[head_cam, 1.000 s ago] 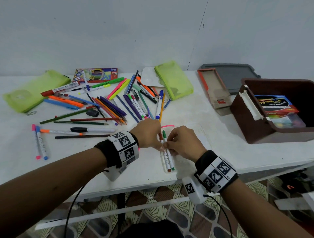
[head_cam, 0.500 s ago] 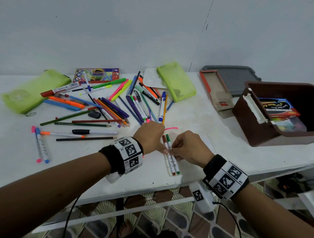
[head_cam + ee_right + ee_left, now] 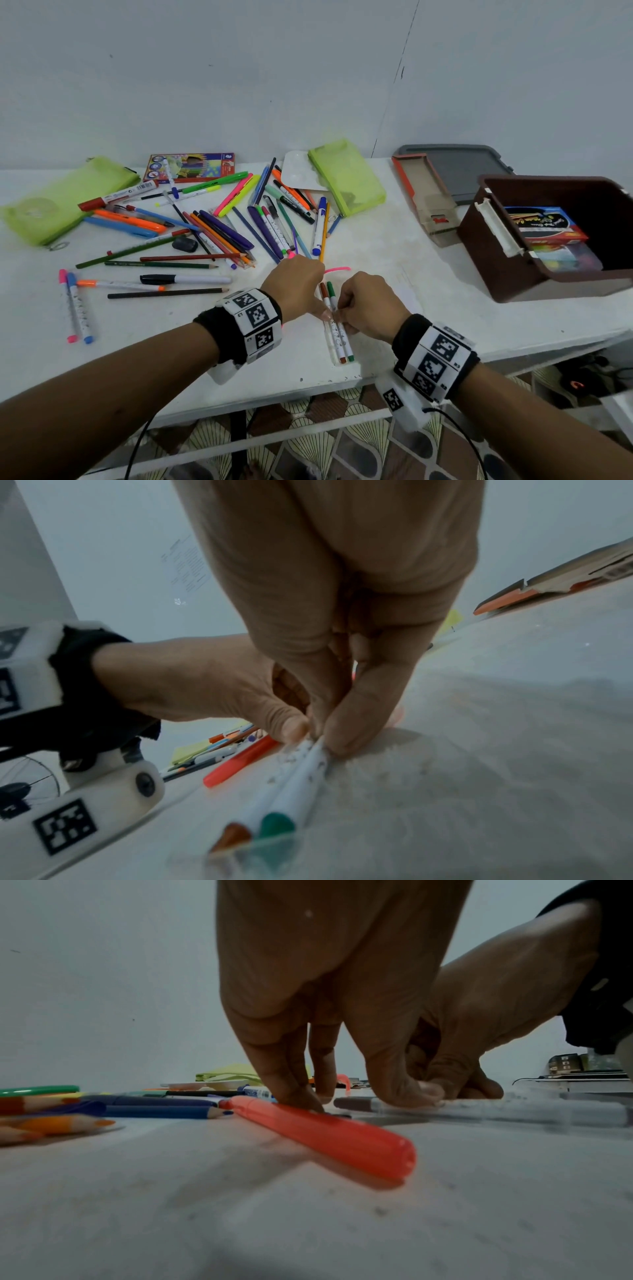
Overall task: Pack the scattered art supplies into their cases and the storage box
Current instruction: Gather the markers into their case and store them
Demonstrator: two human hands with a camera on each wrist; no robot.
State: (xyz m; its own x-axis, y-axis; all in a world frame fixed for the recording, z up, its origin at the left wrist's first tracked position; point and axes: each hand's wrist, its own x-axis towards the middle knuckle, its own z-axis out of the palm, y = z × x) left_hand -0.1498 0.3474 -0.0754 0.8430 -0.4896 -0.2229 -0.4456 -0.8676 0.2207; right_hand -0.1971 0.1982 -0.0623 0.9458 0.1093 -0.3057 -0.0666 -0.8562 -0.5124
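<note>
Two white markers [image 3: 337,334], one brown-capped and one green-capped, lie side by side near the table's front edge. They sit in a clear plastic marker case [image 3: 253,850]. My right hand [image 3: 339,313] pinches the markers [image 3: 301,775] between thumb and forefinger. My left hand [image 3: 318,308] meets it from the left, and its thumb [image 3: 411,1093] presses on the clear case [image 3: 479,1112]. The left fingers rest on an orange highlighter [image 3: 329,1134]. Many loose pens and pencils [image 3: 219,233] lie scattered behind the hands.
A brown storage box [image 3: 513,274] holding crayon packs stands at the right, its grey lid [image 3: 455,171] and an orange-edged cardboard tray [image 3: 424,192] behind it. Green pouches [image 3: 346,178] [image 3: 61,198] and a pencil box [image 3: 191,168] lie at the back. A pink strip [image 3: 337,270] lies beyond my hands.
Both hands stay together on the two markers with the same hold. Only the view has shifted a little.
</note>
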